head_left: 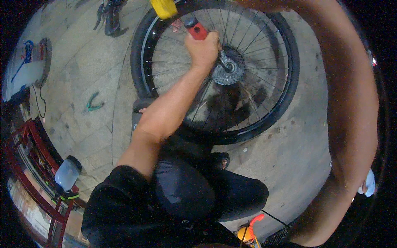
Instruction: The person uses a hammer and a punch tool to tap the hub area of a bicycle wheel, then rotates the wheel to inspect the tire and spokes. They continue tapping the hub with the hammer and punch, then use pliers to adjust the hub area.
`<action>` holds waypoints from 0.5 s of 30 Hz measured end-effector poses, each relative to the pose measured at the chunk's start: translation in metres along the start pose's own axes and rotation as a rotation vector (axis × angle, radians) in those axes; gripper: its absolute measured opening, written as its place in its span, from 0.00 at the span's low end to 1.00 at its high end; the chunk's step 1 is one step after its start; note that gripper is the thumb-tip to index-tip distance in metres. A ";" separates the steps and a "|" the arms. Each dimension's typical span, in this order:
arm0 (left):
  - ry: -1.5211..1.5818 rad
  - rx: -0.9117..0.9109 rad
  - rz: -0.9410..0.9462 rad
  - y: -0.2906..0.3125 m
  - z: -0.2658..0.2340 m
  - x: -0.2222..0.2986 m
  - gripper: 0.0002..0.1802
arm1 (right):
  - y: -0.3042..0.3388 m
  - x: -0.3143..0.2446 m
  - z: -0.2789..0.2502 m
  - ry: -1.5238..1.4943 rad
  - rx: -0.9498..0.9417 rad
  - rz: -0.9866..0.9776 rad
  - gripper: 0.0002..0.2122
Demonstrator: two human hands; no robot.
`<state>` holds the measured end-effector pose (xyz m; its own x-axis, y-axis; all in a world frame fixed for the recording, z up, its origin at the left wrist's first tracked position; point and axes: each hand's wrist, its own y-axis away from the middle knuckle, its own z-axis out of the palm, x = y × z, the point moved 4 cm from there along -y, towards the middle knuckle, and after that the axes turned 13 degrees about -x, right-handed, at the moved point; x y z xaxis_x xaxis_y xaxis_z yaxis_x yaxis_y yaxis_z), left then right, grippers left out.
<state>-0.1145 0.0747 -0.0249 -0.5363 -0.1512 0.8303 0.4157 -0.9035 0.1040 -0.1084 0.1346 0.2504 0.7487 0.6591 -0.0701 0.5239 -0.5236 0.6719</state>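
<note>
Left hand (202,50) clenched round red-and-black cylindrical handle (198,32), right hand (262,4) at top edge, grip unclear, open grey pavement (289,165) lower right.

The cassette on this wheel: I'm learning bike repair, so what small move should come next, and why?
I'd probably have the left hand steady the red-and-black tool and check its alignment before applying force. That hand is closed around the tool beside the cassette, and a dark rod points toward the cassette's middle, but whether it is seated can't be told.
</note>
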 end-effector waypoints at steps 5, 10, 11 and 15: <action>0.004 -0.160 -0.092 0.010 0.010 0.006 0.12 | 0.020 0.064 0.012 -0.254 0.368 -0.231 0.18; -0.010 -0.339 -0.036 -0.002 -0.020 0.011 0.18 | 0.056 0.102 0.081 -0.152 0.614 -0.295 0.19; -0.042 -0.385 -0.045 -0.004 -0.013 0.014 0.19 | 0.074 0.107 0.091 -0.169 0.595 -0.282 0.19; -0.430 -0.655 -0.082 -0.014 -0.011 0.030 0.20 | 0.124 0.122 0.136 -0.504 0.367 -0.055 0.21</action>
<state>-0.1448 0.0786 -0.0078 -0.1598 -0.0266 0.9868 -0.2016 -0.9777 -0.0590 0.1026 0.0767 0.2250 0.7694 0.4013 -0.4969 0.6054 -0.7064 0.3668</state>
